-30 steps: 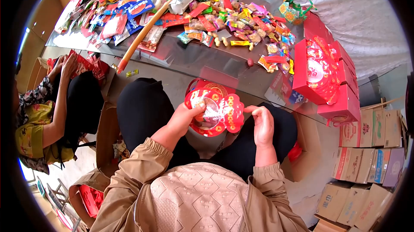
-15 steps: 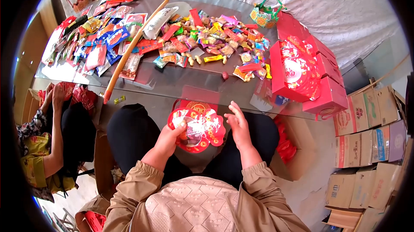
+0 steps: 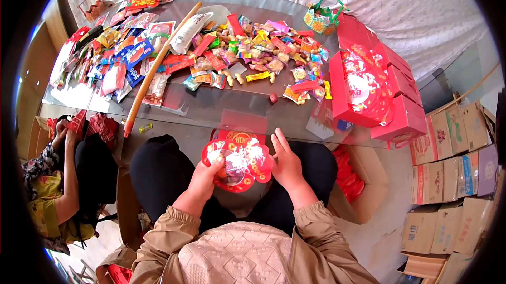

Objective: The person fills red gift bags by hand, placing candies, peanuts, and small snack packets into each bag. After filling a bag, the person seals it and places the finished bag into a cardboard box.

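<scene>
In my left hand point(image 3: 204, 178) is a red scalloped candy packet point(image 3: 246, 160) with gold print, a shiny front and a clear window, held above my lap. The thumb presses on its left side and the fingers are hidden behind. My right hand point(image 3: 287, 165) stands at the packet's right edge, its fingers stretched upward and apart from the thumb side. Just beyond the packet is a red box point(image 3: 241, 132) with a gold emblem, partly covered by it.
Across the glass table point(image 3: 211, 104) lie wrapped candies and peanuts point(image 3: 258, 52), snack packets point(image 3: 126, 54) and an orange stick point(image 3: 158, 65). A red box point(image 3: 345, 99) holds similar packets. Cardboard boxes point(image 3: 448, 178) line the right. At left, another person's hands point(image 3: 66, 131) hold red packaging.
My right hand has come in against the packet's right edge, and the packet has shifted slightly left. The other person's hands have lowered a little, with a red piece raised.
</scene>
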Available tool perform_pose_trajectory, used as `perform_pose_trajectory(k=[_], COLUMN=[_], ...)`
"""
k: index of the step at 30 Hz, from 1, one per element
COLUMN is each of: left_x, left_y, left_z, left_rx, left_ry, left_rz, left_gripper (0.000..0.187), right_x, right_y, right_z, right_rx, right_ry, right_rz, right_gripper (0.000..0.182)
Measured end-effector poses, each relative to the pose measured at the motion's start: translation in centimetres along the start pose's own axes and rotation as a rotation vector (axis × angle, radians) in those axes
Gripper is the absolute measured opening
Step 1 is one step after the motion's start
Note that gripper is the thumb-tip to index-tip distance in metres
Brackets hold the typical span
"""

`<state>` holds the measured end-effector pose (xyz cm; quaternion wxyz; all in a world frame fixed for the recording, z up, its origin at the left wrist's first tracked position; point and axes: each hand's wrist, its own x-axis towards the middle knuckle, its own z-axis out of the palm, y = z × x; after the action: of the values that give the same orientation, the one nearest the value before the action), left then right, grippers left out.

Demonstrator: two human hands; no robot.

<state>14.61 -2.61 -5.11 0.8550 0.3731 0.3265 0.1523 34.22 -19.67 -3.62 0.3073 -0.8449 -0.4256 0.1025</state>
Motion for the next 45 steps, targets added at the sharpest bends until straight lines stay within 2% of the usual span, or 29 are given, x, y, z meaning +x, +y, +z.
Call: perform_pose_trajectory(k=[2, 8, 10, 11, 12, 15, 17, 19, 21, 22, 23, 25, 26, 29, 31, 33, 37, 39, 41, 44, 45], left_x=[0.1, -0.1, 0.5, 0.5, 0.5, 0.7, 0.9, 1.5, 1.4, 1.7, 1.7, 1.6, 1.7, 1.3, 0.9, 0.9, 0.3, 0.1, -0.2, -0.6, -0.5], left_y=[-0.1, 0.2, -0.8, -0.6, -0.4, 0.0, -0.1, -0.6, 0.1, -0.3, -0.3, 0.0, -0.1, 0.4, 0.8, 0.6, 0.9, 0.8, 1.0, 0.9, 0.6], left_z=[-0.1, 0.9, -0.4, -0.3, 0.1, 1.2, 0.7, 0.0, 0.5, 0.0, -0.2, -0.2, -0.4, -0.3, -0.1, -0.7, -0.4, -0.5, -0.1, -0.2, -0.5], left_rx=[-0.015, -0.038, -0.023, -0.031, -0.038, -0.07, -0.105, -0.142, -0.181, -0.194, -0.208, -0.237, -0.247, -0.298, -0.323, -0.321, -0.339, -0.346, -0.356, -0.359, -0.352], left_ry=[0.011, 0.081, 0.077, 0.093, 0.108, 0.134, 0.151, 0.138, 0.17, 0.169, 0.168, 0.16, 0.156, 0.13, 0.114, 0.087, 0.031, 0.012, -0.011, -0.009, -0.011], left_rz=[0.008, 0.035, 0.033, 0.037, 0.04, 0.051, 0.062, 0.078, 0.063, 0.058, 0.052, 0.054, 0.054, 0.063, 0.067, 0.067, 0.058, 0.048, 0.054, 0.045, 0.055], left_gripper=[0.018, 0.022, 0.024, 0.024, 0.024, 0.025, 0.025, 0.026, 0.024, 0.023, 0.022, 0.021, 0.022, 0.027, 0.03, 0.033, 0.034, 0.036, 0.038, 0.037, 0.036], right_x=[0.2, 1.3, 2.6, 3.5, 4.6, 9.0, 14.1, 17.5, 20.9, 22.0, 22.3, 23.1, 23.0, 21.4, 18.1, 14.5, 9.2, 7.9, 6.6, 6.0, 5.9], right_y=[0.5, -1.7, -1.2, -1.0, -2.2, -1.5, -1.8, -2.4, -1.2, -0.5, -0.9, -0.4, -0.8, -2.8, -5.0, -6.8, -7.7, -7.2, -7.4, -8.5, -8.0], right_z=[-0.1, -2.1, -2.0, -2.0, -3.1, -2.4, -1.8, -1.5, 0.3, 0.9, 0.7, 1.2, 1.0, -0.2, -1.2, -2.5, -2.4, -1.6, -2.4, -2.8, -2.7], right_rx=[-0.09, -0.234, -0.247, -0.253, -0.24, -0.213, -0.267, -0.353, -0.4, -0.364, -0.377, -0.457, -0.421, -0.142, 0.653, 0.872, 0.902, 0.826, 0.639, 0.486, 0.493], right_ry=[0.079, 0.053, 0.157, 0.21, 0.164, 0.27, 0.226, 0.164, 0.339, 0.344, 0.181, 0.193, 0.225, 0.327, 0.195, 0.157, 0.11, 0.119, 0.01, 0.052, 0.077], right_rz=[-0.108, -0.091, -0.212, -0.272, -0.236, -0.384, -0.493, -0.456, -0.525, -0.545, -0.408, -0.439, -0.483, -0.455, -0.131, -0.147, -0.121, -0.103, -0.028, -0.239, -0.229], right_gripper=[0.056, 0.041, 0.036, 0.034, 0.028, 0.026, 0.023, 0.025, 0.025, 0.022, 0.026, 0.021, 0.013, 0.019, 0.029, 0.032, 0.023, 0.016, 0.013, 0.024, 0.022])
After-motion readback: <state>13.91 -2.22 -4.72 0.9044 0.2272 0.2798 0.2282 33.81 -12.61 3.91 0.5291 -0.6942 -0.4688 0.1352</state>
